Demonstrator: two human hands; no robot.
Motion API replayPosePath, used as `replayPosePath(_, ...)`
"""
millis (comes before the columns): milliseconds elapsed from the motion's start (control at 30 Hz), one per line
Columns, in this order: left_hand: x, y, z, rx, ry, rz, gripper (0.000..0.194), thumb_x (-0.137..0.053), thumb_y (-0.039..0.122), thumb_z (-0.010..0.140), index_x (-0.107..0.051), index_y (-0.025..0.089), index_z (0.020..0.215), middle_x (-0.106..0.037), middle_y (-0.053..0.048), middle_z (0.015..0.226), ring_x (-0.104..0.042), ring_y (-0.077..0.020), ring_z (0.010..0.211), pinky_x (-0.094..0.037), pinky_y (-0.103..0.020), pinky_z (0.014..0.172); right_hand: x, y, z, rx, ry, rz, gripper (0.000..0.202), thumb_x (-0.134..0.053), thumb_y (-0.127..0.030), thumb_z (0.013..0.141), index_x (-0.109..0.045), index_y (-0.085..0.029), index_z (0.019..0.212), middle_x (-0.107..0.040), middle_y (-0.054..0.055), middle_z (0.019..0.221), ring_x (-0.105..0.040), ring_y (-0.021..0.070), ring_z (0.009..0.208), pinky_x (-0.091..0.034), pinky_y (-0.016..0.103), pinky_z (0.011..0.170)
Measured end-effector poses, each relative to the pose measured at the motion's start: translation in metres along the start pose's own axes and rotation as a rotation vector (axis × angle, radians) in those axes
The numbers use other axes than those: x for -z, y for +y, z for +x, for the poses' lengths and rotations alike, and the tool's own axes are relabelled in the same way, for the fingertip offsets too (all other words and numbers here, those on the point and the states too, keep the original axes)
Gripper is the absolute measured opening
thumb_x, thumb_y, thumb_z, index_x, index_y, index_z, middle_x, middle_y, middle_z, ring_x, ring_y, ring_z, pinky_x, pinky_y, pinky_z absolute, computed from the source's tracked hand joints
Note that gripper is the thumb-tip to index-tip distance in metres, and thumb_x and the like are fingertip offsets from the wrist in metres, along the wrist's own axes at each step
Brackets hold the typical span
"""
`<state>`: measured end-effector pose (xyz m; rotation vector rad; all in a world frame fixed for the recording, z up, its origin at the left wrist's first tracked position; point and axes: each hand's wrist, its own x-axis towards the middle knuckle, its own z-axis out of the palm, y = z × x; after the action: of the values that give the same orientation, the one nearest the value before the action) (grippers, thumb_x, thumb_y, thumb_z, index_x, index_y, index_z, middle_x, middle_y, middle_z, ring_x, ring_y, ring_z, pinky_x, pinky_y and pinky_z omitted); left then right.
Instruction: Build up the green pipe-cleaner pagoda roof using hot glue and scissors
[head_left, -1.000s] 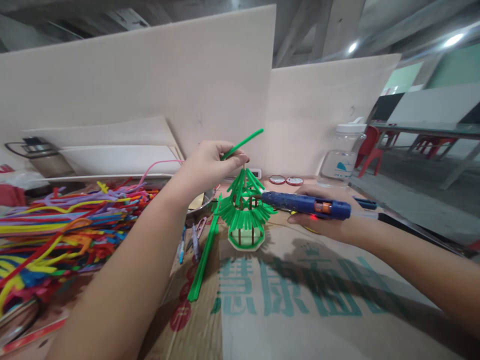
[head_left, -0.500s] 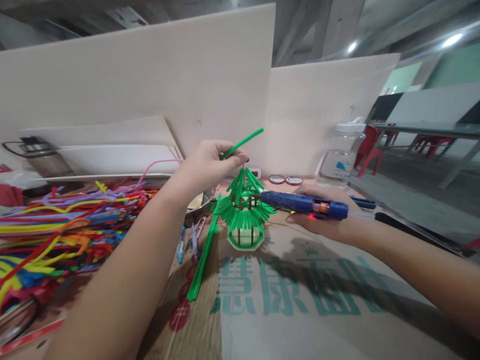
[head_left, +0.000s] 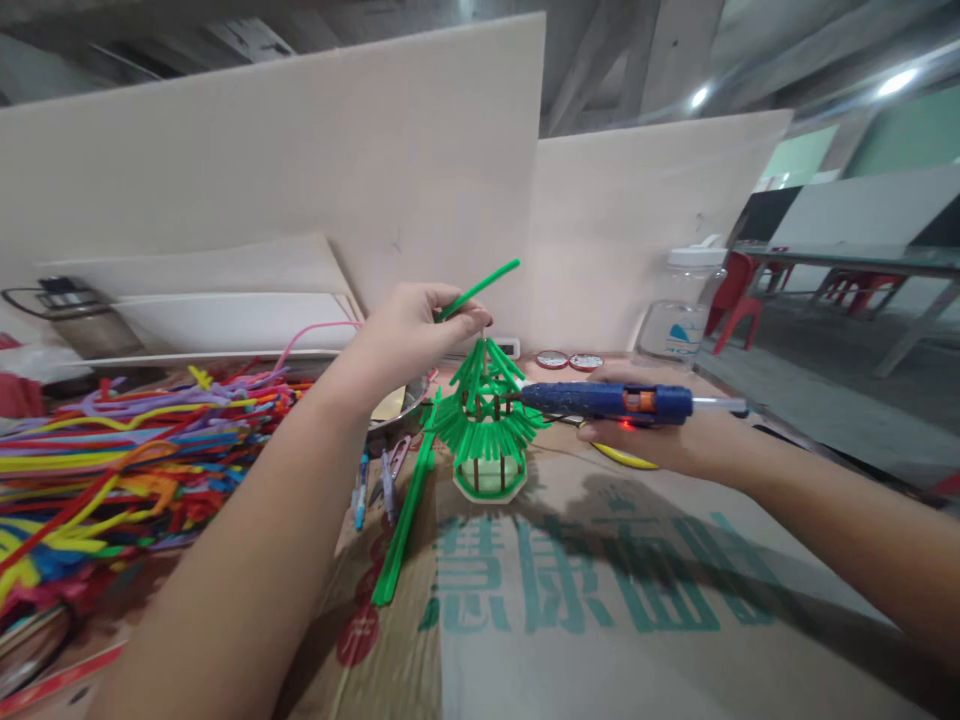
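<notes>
A small pavilion model [head_left: 489,430] with two tiers of green pipe-cleaner roofing stands upright on the cardboard. My left hand [head_left: 431,315] is closed at its peak, with a green pipe cleaner [head_left: 487,283] held in the fingers and pointing up to the right. On the right, my right hand [head_left: 637,430] grips a blue glue gun [head_left: 607,402], its nozzle at the gap between the two roof tiers. A clear glue stick [head_left: 720,405] juts from the gun's rear. More green pipe cleaners [head_left: 405,525] lie just left of the model.
Colourful pipe cleaners [head_left: 150,450] are heaped at the left. Pens [head_left: 362,492] lie near a metal bowl [head_left: 409,405]. A clear bottle [head_left: 679,300] stands back right, a dark flask [head_left: 82,315] back left. White boards [head_left: 420,180] rise behind; printed cardboard [head_left: 570,640] covers the front.
The glue gun has tilted closer to level, and its clear glue stick and a yellow strip beneath my right hand now show more. My left hand keeps its hold at the peak.
</notes>
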<state>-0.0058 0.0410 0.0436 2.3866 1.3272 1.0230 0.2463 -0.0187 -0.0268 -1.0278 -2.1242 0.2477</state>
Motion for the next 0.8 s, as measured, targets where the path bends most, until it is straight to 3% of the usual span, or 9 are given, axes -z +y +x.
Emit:
replayPosePath(67, 0.000, -0.001, 0.000, 0.001, 0.004, 0.002, 0.033, -0.061, 0.044, 0.082, -0.076, 0.016, 0.090, -0.064, -0.002, 0.069, -0.052, -0.0149, 0.062, -0.036, -0.027, 0.058, 0.004, 0.007, 0.000, -0.076, 0.007, 0.170, 0.035, -0.068, -0.053, 0.082, -0.070, -0.023, 0.100, -0.074, 0.004, 0.082, -0.069, 0.0220, 0.075, -0.053, 0.032, 0.069)
replayPosePath(133, 0.000, -0.002, 0.001, 0.007, 0.008, 0.001, 0.031, -0.061, 0.043, 0.082, -0.076, 0.016, 0.089, -0.064, -0.002, 0.068, -0.053, -0.0149, 0.062, -0.036, -0.027, 0.058, 0.008, 0.018, 0.001, -0.169, 0.071, 0.209, 0.035, -0.061, -0.055, 0.086, -0.070, -0.022, 0.083, -0.072, 0.004, 0.073, -0.068, 0.0211, 0.071, -0.053, 0.032, 0.069)
replayPosePath(200, 0.000, -0.002, 0.001, 0.019, 0.015, -0.001, 0.029, -0.061, 0.042, 0.082, -0.076, 0.017, 0.088, -0.064, -0.002, 0.068, -0.053, -0.0152, 0.061, -0.037, -0.027, 0.058, 0.010, 0.032, 0.003, -0.247, 0.146, 0.133, 0.043, -0.055, -0.056, 0.090, -0.070, -0.021, 0.070, -0.072, 0.005, 0.077, -0.068, 0.0228, 0.081, -0.052, 0.034, 0.077)
replayPosePath(300, -0.001, 0.002, 0.000, 0.033, 0.035, 0.005, 0.025, -0.062, 0.038, 0.082, -0.076, 0.018, 0.086, -0.064, -0.002, 0.068, -0.054, -0.0160, 0.063, -0.037, -0.027, 0.058, 0.006, 0.058, 0.013, -0.342, 0.190, 0.115, 0.039, -0.056, -0.053, 0.089, -0.072, -0.020, 0.076, -0.074, 0.006, 0.088, -0.068, 0.0233, 0.091, -0.051, 0.033, 0.081)
replayPosePath(433, -0.001, 0.006, -0.001, 0.015, 0.047, 0.016, 0.022, -0.062, 0.035, 0.081, -0.076, 0.018, 0.084, -0.063, -0.002, 0.067, -0.055, -0.0167, 0.065, -0.037, -0.027, 0.059, -0.012, 0.092, 0.039, -0.482, 0.127, 0.041, 0.038, -0.065, -0.052, 0.081, -0.072, -0.020, 0.102, -0.075, 0.006, 0.092, -0.065, 0.0214, 0.083, -0.050, 0.029, 0.068)
replayPosePath(600, 0.000, 0.003, 0.000, -0.001, 0.035, 0.011, 0.025, -0.063, 0.040, 0.081, -0.077, 0.018, 0.083, -0.061, -0.001, 0.062, -0.050, -0.0156, 0.058, -0.033, -0.027, 0.055, -0.033, 0.130, 0.066, -0.561, 0.036, -0.040, 0.035, -0.071, -0.045, 0.081, -0.072, -0.016, 0.099, -0.075, 0.008, 0.091, -0.066, 0.0202, 0.083, -0.049, 0.028, 0.070)
replayPosePath(800, 0.000, 0.001, 0.000, -0.039, 0.049, -0.032, 0.028, -0.063, 0.043, 0.081, -0.076, 0.019, 0.083, -0.066, -0.002, 0.065, -0.053, -0.0153, 0.059, -0.035, -0.025, 0.054, -0.045, 0.152, 0.064, -0.618, -0.151, -0.130, 0.036, -0.066, -0.048, 0.087, -0.070, -0.014, 0.099, -0.074, 0.006, 0.092, -0.067, 0.0170, 0.077, -0.054, 0.032, 0.071)
